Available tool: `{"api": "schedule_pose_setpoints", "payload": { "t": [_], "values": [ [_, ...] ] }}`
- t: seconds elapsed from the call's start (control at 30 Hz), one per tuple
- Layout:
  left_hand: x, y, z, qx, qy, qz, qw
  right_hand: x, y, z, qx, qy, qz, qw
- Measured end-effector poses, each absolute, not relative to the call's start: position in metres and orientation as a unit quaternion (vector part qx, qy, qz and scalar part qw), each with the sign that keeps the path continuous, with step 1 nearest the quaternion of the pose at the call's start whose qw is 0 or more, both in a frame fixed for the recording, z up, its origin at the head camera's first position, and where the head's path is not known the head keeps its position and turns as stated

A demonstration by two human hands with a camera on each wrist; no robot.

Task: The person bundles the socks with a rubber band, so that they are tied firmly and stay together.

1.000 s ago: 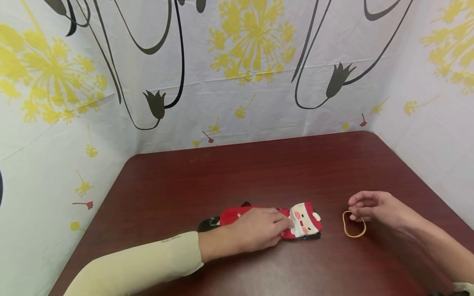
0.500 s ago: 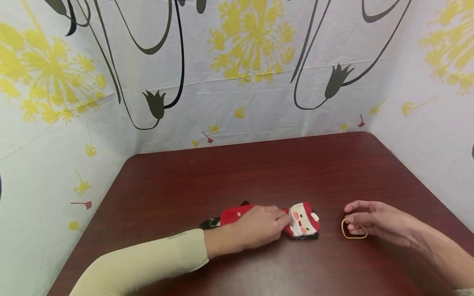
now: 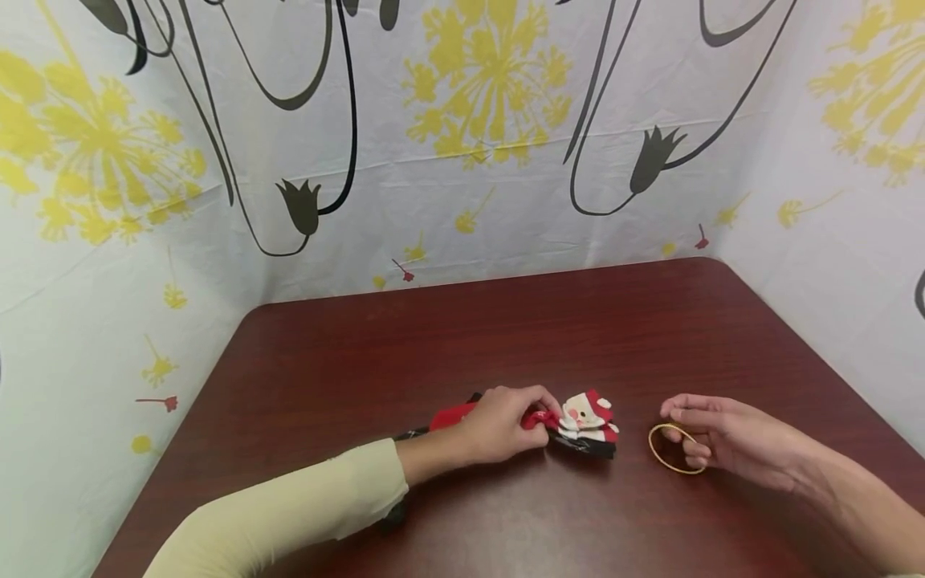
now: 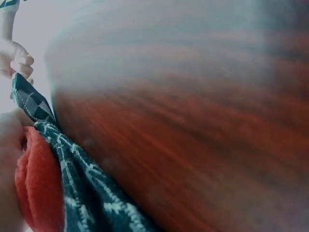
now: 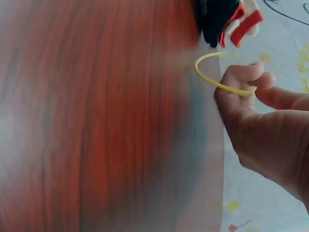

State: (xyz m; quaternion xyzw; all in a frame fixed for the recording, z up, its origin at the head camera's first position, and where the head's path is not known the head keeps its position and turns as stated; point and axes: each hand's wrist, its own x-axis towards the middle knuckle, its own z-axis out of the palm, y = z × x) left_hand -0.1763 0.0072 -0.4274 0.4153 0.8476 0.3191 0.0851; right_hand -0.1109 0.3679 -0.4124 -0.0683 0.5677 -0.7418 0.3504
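My left hand pinches a bundle of socks in its middle, bunching it between thumb and fingers. On top is a red sock with a Santa face at its right end. Beneath it lies a dark argyle-patterned sock, which shows below the red fabric in the left wrist view. To the right, my right hand pinches a thin yellow rubber band, which hangs as an open loop toward the bundle without touching it. The left palm and sleeve hide part of the socks.
A dark red wood-grain table carries everything, with rounded far corners. White cloth walls printed with flowers stand along its back and sides. A dark tip of fabric shows below the left sleeve.
My left hand has gone from resting on the socks to pinching them, and their Santa end is now bunched and raised. My right hand has moved slightly left with the rubber band.
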Motion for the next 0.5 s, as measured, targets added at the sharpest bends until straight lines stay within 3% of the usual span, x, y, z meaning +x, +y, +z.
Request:
{"api": "schedule_pose_setpoints", "payload": {
  "t": [0.17, 0.3, 0.5],
  "values": [
    [-0.179, 0.007, -0.429, 0.385, 0.844, 0.359, 0.098, -0.11, 0.359, -0.413, -0.139, 0.488, -0.782, 0.363],
    [-0.18, 0.006, -0.43, 0.362, 0.841, 0.387, 0.106, -0.11, 0.353, -0.417, -0.206, 0.485, -0.78, 0.339],
    [-0.184, 0.006, -0.431, 0.33, 0.818, 0.451, 0.136, -0.109, 0.344, -0.419, -0.196, 0.547, -0.764, 0.282]
  ]
}}
